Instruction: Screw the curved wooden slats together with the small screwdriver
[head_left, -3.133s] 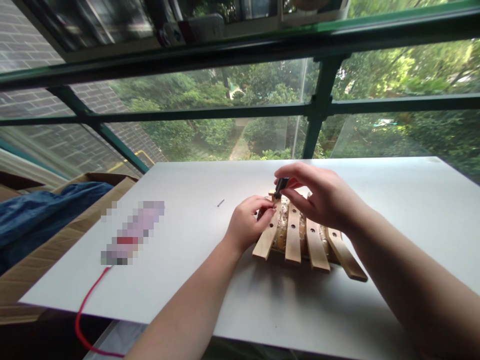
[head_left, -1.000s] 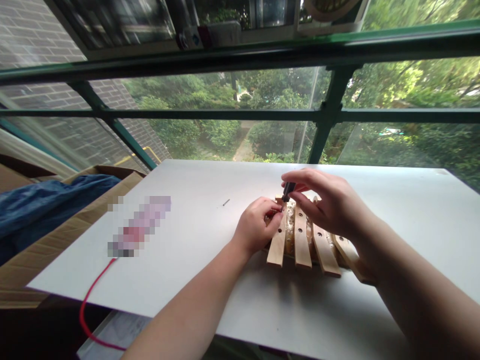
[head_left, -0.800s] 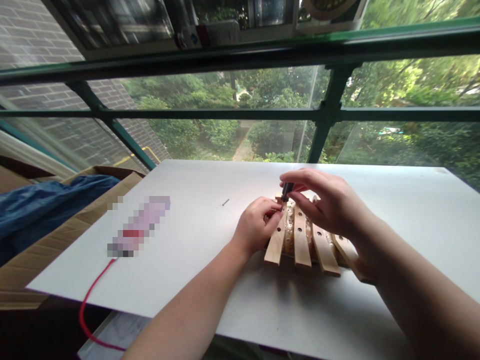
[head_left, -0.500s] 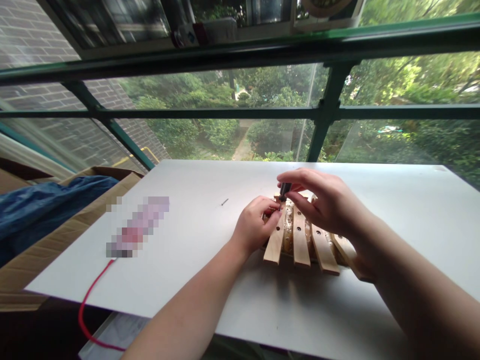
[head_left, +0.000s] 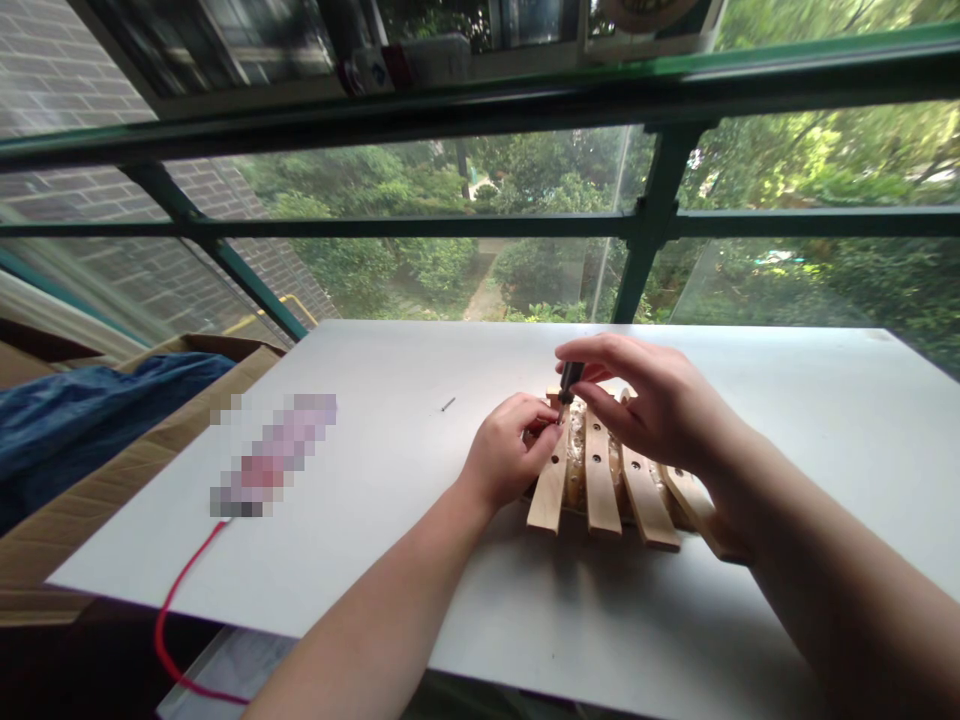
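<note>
Several wooden slats [head_left: 598, 483] with holes lie fanned out on the white table [head_left: 390, 480], over a clear bag of small parts. My right hand [head_left: 660, 405] pinches a small dark screwdriver [head_left: 568, 380] upright, its tip on the far end of the leftmost slat. My left hand [head_left: 508, 448] is closed at that same end, fingertips pinched right beside the tip; what they hold is too small to make out.
A small loose screw [head_left: 448, 405] lies on the table left of the hands. A blurred object [head_left: 271, 455] with a red cord [head_left: 176, 610] lies at the table's left. A cardboard box [head_left: 112, 480] with blue cloth [head_left: 82, 420] stands beside the table. Green window bars run behind.
Hands and slats keep the same arrangement; the screwdriver stays on the leftmost slat's end. Only the view shifts slightly.
</note>
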